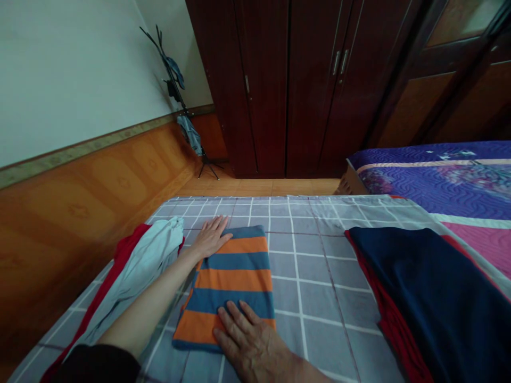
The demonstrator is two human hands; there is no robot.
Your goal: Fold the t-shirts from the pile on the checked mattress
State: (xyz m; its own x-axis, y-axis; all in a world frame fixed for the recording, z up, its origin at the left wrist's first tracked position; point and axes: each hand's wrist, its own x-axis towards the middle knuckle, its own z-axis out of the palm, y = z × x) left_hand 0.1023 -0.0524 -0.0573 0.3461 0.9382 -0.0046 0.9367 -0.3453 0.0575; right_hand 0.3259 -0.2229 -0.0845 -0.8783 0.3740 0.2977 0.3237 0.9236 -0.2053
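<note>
Grey checked bedsheet [315, 292]; dark wooden wardrobe [307, 90] past far edge. Left hand [211, 237], right hand [252, 343] (flat, unclenched) on folded striped garment [239, 279]; bedsheet stretches rightward to navy cloth [435, 287].

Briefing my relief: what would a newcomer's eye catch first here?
The orange-and-blue striped cloth lies folded on the gray checked sheet, left hand at its far-left corner, right hand on its near end. Next, the purple floral bedspread at far right, beyond the navy cloth.
</note>
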